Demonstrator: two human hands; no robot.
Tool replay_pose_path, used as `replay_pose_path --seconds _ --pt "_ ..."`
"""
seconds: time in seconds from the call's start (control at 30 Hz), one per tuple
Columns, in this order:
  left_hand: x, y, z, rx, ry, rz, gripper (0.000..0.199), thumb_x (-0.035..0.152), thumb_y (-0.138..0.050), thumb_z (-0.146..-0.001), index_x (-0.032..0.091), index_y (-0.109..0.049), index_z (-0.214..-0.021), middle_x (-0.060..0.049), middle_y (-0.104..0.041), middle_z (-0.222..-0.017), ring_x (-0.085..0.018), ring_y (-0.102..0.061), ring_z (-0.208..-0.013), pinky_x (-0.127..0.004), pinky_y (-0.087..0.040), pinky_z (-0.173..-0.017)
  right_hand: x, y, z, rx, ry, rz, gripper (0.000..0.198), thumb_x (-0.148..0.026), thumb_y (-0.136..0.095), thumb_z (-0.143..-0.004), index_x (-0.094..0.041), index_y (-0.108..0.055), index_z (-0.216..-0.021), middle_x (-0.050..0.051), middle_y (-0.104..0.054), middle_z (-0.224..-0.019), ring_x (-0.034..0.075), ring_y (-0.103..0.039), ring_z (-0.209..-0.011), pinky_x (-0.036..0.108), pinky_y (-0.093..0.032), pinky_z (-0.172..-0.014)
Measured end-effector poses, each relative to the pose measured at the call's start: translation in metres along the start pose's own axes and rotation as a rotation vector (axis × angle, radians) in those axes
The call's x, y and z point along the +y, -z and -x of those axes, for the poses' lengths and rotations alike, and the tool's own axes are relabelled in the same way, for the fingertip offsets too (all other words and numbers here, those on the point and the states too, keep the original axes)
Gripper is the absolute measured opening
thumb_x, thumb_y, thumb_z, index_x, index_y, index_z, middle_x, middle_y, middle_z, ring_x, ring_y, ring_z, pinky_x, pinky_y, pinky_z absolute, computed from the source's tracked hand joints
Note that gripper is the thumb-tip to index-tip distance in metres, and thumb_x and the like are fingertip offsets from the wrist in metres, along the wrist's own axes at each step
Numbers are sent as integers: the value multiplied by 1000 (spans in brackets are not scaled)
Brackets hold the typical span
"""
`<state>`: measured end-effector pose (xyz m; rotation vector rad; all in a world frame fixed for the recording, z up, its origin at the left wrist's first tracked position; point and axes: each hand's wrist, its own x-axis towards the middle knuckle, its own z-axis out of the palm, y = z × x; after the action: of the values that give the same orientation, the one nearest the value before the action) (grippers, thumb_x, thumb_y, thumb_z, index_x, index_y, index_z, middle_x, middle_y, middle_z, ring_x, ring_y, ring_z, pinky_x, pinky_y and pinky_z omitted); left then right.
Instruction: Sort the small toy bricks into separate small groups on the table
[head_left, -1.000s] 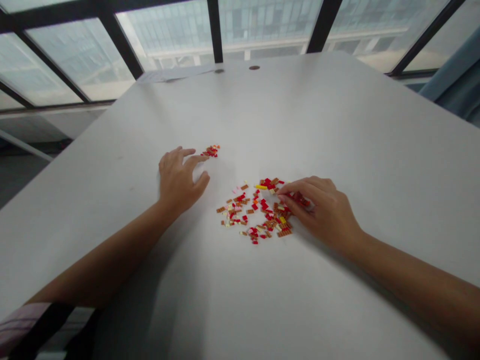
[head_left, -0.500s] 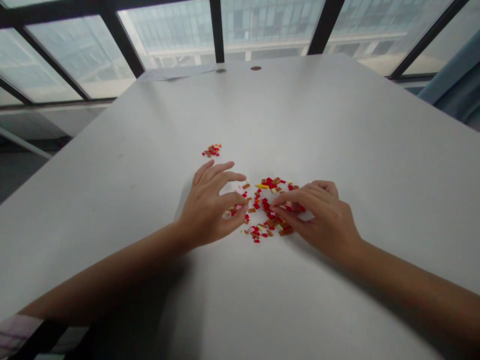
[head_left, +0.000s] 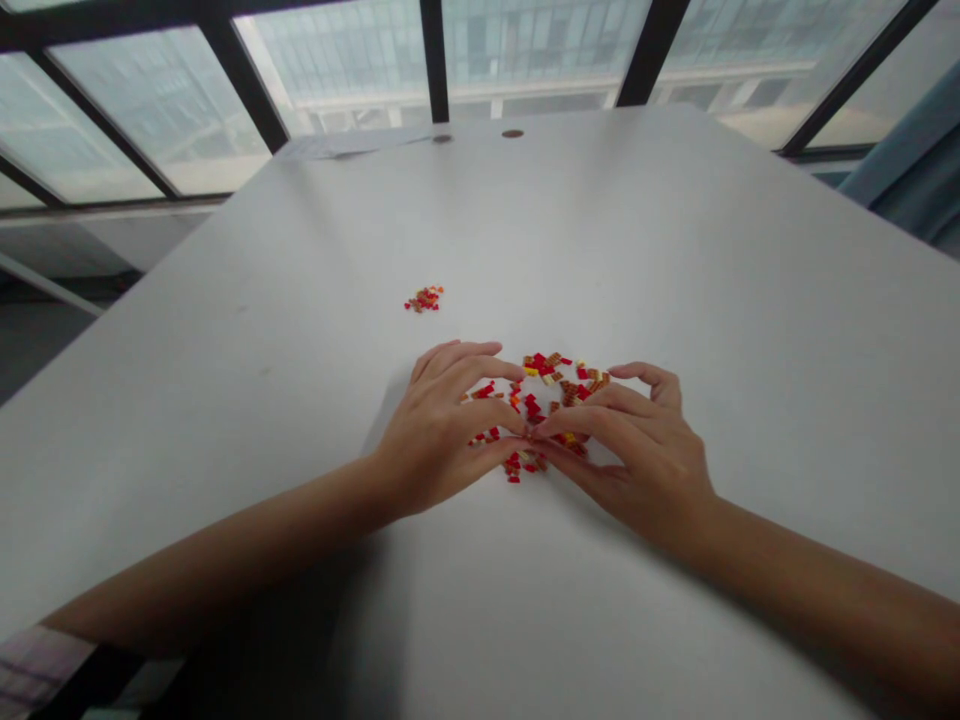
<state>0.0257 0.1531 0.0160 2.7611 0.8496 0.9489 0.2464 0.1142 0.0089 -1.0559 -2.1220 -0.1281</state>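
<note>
Small building bricks [head_left: 533, 406] in red, brown, yellow and cream lie scattered between my hands on the white table [head_left: 465, 610]. My left hand [head_left: 450, 420] reaches in from the left, thumb and index finger pinched together, the other fingers lifted and bent over the bricks. Its fingertips meet those of my right hand [head_left: 637, 430], which also pinches with thumb and index finger. Where they meet is a tiny brownish brick [head_left: 530, 432], mostly covered by the fingertips. Several bricks are hidden under both hands.
A smaller pile of red and orange bricks [head_left: 424, 299] lies farther back, left of centre. White paper [head_left: 337, 148] rests at the far edge near two round holes in the tabletop. Windows stand behind the table; a blue-grey curtain [head_left: 911, 165] hangs at right.
My left hand has moved right and its thumb and index finger now meet my right hand's fingertips. My right fingertips have come slightly left and nearer me.
</note>
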Motion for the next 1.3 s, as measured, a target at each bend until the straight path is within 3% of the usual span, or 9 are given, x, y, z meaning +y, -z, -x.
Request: replay_pose_path --seconds 0.27,0.4,0.53,0.6,0.67,0.77,0.93,1.03,1.3 --pt "0 -2 -1 -11 1 -8 2 28 -73 -90 26 -73 -89 -4 -72 -123 -27 -60 -129 -49 -39 -115 2 -1 2 -19 1 10 7 -31 -66 -95 -34 -71 -91 -8 -76 -74 14 -67 -64 44 -41 -99" --pt "-21 4 -4 -7 57 -72 5 28 -73 -90 29 -74 -85 -2 -72 -124 -25 -60 -129 -48 -39 -114 8 -5 6 -36 -40 77 11 -27 -61 -96 -33 -71 -95 -4 -78 -81 17 -69 -75 48 -39 -107" --pt "-63 10 -3 93 268 -200 6 29 -73 -87 27 -73 -81 -3 -73 -122 -26 -62 -125 -48 -40 -113 15 -13 10 -103 -55 169 21 -28 -55 -99 -27 -72 -111 9 -74 -123 26 -67 -110 54 -39 -109" --pt "-82 11 0 130 384 -263 5 27 -73 -85 27 -73 -79 -2 -74 -118 -27 -64 -119 -50 -40 -112 16 -18 12 -158 -53 201 28 -29 -52 -100 -27 -72 -119 13 -60 -146 32 -56 -132 60 -36 -112" --pt "-97 10 3 140 455 -287 5 27 -72 -83 28 -73 -78 -2 -76 -113 -26 -67 -112 -49 -42 -109 16 -21 13 -194 -53 215 31 -33 -50 -100 -28 -71 -123 14 -48 -157 36 -43 -145 64 -32 -114" --pt "-110 7 7 142 514 -326 4 29 -71 -82 28 -74 -78 -3 -76 -107 -27 -67 -107 -48 -44 -104 14 -20 14 -200 -64 216 33 -35 -46 -102 -27 -71 -120 15 -48 -156 35 -40 -147 65 -31 -115" --pt "-114 4 8 101 533 -377 13 30 -63 -88 29 -76 -89 -4 -77 -104 -29 -66 -105 -48 -45 -101 15 -15 12 -172 -83 197 27 -31 -46 -101 -26 -73 -105 14 -59 -146 32 -50 -140 63 -34 -115" --pt "-111 4 8 111 530 -396 15 30 -61 -89 28 -75 -95 -5 -76 -107 -30 -65 -109 -49 -43 -104 17 -14 13 -151 -96 180 27 -27 -47 -100 -25 -74 -106 16 -60 -143 32 -54 -135 64 -37 -113" --pt "-100 6 10 159 438 -433 12 27 -63 -84 29 -76 -83 -4 -72 -118 -31 -59 -125 -54 -38 -110 21 -16 14 -185 -107 150 27 -23 -54 -95 -26 -78 -108 19 -58 -143 37 -55 -132 68 -40 -108"
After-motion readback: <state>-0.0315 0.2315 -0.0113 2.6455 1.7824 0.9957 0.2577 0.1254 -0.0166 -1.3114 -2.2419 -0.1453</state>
